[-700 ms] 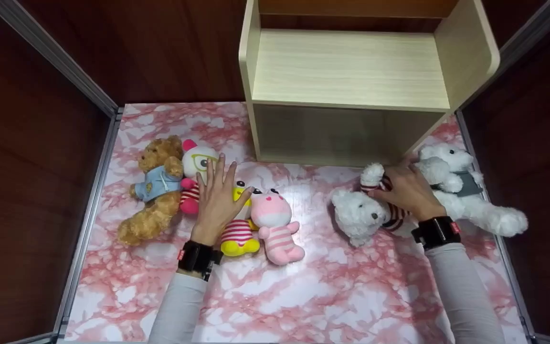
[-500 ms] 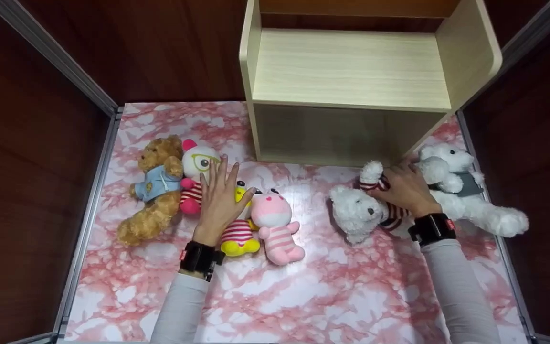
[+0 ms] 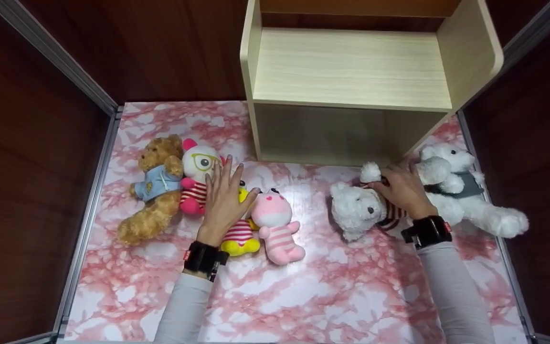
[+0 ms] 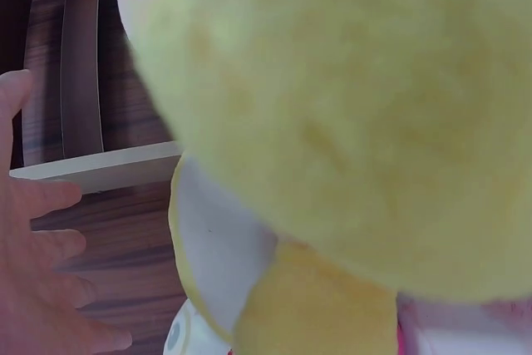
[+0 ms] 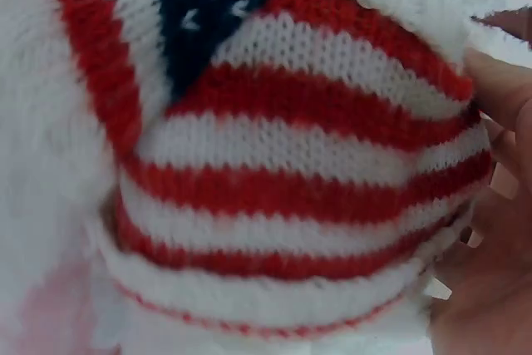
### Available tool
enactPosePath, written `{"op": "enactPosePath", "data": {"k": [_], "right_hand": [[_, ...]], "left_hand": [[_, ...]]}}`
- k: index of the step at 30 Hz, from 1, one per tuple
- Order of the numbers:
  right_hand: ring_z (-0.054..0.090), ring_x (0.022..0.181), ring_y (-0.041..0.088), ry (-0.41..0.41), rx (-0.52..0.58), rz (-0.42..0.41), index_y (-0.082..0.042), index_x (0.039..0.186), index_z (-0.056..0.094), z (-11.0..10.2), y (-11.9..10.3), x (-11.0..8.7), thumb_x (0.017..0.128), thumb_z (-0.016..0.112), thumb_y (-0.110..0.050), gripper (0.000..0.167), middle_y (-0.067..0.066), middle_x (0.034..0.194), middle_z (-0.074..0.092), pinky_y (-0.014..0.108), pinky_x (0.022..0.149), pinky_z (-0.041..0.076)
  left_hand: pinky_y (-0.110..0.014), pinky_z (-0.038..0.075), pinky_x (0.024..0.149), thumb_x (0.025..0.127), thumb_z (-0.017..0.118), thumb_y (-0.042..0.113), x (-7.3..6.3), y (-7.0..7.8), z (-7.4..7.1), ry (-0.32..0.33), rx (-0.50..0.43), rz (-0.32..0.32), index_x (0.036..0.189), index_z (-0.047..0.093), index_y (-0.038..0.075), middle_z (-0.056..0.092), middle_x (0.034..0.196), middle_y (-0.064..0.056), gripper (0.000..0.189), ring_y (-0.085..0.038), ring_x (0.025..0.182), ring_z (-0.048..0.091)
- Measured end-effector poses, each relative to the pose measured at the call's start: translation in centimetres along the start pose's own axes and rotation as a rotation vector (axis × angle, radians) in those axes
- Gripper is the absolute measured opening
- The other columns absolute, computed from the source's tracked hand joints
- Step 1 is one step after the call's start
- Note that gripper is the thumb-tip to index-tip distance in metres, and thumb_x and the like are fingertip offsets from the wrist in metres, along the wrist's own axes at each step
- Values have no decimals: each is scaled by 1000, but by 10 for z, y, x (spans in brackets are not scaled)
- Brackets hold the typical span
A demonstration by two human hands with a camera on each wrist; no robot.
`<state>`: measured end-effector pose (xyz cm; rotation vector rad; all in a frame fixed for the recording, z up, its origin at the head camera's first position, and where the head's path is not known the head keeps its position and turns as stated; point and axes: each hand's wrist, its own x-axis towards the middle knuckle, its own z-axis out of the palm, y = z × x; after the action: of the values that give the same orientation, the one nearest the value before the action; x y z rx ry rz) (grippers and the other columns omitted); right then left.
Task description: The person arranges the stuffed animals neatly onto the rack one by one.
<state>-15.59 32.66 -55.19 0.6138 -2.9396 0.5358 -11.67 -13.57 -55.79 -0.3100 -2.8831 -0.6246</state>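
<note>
My left hand [image 3: 225,205] hovers with fingers straight and spread over a yellow plush toy [image 3: 240,246] in a striped outfit, partly hiding it. In the left wrist view the yellow plush toy [image 4: 332,122] fills most of the picture, and the fingers [image 4: 58,247] extend at the left, apart from it. With my right hand [image 3: 404,188] I grip a white teddy bear [image 3: 355,210] round its striped sweater; its head points left. Close up, the knitted sweater [image 5: 291,197] shows red and white stripes, with the thumb [image 5: 499,93] at its edge.
Beside the yellow toy lie a pink plush [image 3: 279,224], a white-and-pink plush with glasses [image 3: 198,165] and a brown teddy bear [image 3: 160,181]. A second white bear [image 3: 470,210] in a grey vest lies at right. Behind stands a pale wooden shelf [image 3: 351,67].
My left hand has drifted slightly right over the yellow plush toy. My right hand has shifted a little left and away, and the white teddy bear's head has tilted and moved slightly upward in view.
</note>
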Motion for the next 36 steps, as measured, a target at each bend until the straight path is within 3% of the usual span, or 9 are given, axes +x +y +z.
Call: {"op": "enactPosePath", "data": {"k": [3,9,14,23,30,36], "right_hand": [[61,84,43,51,41,-19,-1,94,61,-2,-4,-2,90,81,-19,28,19,89,62,70,103,36],[66,104,44,73,196,33,0,113,69,-1,-15,-3,94,78,-18,28,22,111,70,62,93,46],[64,100,42,119,318,95,0,117,70,4,-27,-4,95,77,-19,30,24,107,69,55,84,48],[63,101,35,170,528,309,0,119,68,11,-47,-4,100,71,-30,36,23,113,69,44,86,47],[62,94,28,261,601,367,4,119,67,20,-59,1,101,70,-25,34,22,107,69,31,81,45],[63,103,30,291,674,420,3,121,64,29,-71,7,102,66,-30,37,23,112,69,39,91,48]], "left_hand": [[-70,15,120,99,60,55,1,2,1,1,-5,4,154,48,7,22,170,-18,74,-50,154,16],[-69,20,119,99,60,56,3,9,5,38,-22,42,151,52,6,26,168,-19,72,-49,153,17],[-69,23,118,98,64,51,4,15,9,104,-76,99,147,55,4,32,164,-23,68,-52,150,25],[-58,24,122,97,70,38,7,35,19,140,-273,174,143,56,0,39,159,-26,61,-46,151,29],[-49,33,120,98,70,33,11,58,27,72,-440,201,147,52,-1,39,160,-22,62,-37,150,34],[-45,38,118,99,67,29,16,82,35,-71,-696,145,154,40,-3,41,158,-23,68,-35,144,44]]}}
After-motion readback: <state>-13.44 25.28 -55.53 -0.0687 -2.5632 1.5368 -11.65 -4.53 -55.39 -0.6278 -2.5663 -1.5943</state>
